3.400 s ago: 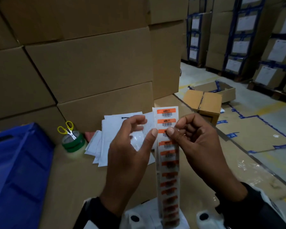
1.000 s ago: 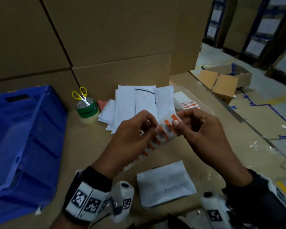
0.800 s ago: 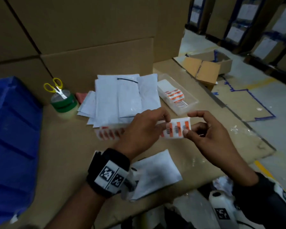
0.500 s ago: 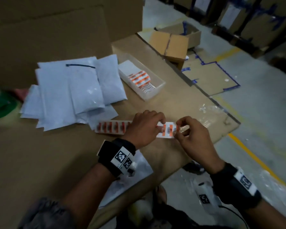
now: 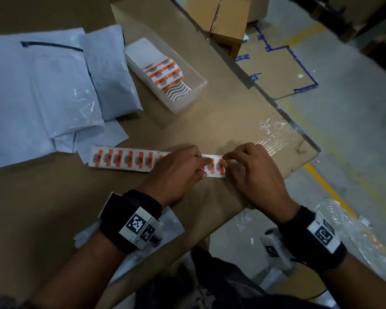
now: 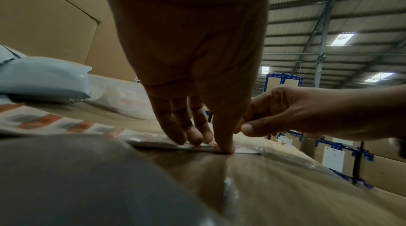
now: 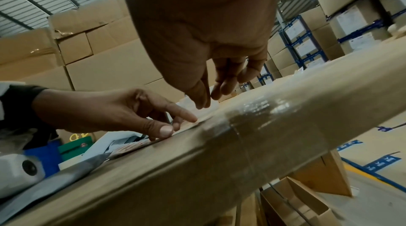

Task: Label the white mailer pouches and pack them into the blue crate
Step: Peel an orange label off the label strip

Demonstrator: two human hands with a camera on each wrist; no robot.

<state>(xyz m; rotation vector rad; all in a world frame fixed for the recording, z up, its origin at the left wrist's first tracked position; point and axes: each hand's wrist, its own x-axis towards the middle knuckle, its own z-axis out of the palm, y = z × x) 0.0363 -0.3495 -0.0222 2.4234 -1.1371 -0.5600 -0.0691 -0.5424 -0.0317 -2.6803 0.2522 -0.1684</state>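
- Two hands work at the right end of a label strip lying flat on the cardboard work surface, near its front edge.
- Left hand: fingers extended and pressing down on the strip; the left wrist view shows the fingertips flat against the backing paper, nothing gripped.
- Right hand: thumb and forefinger brought together at the strip's end, beside the last orange-and-white barcode label. They appear to pinch at a label edge, but whether they truly hold it I cannot tell; the contact point is too small and shadowed in every view.
- Strip runs leftward from the hands, a row of orange barcode labels on white backing, its far end touching the lowest mailer of the pile.
- White mailer pouches: an overlapping pile at the back left of the surface, well apart from the hands. Top pouch shows a dark line across its upper edge.
- One further white pouch lies near the front edge, mostly hidden under the left wrist.
- Clear plastic tray just right of the pile, holding more folded orange labels.
- Blue crate: only a small blue patch shows in the right wrist view, past the left forearm; too little to confirm it.
- Open cardboard box sits on the floor beyond the surface; blue tape marks on flattened cardboard there.
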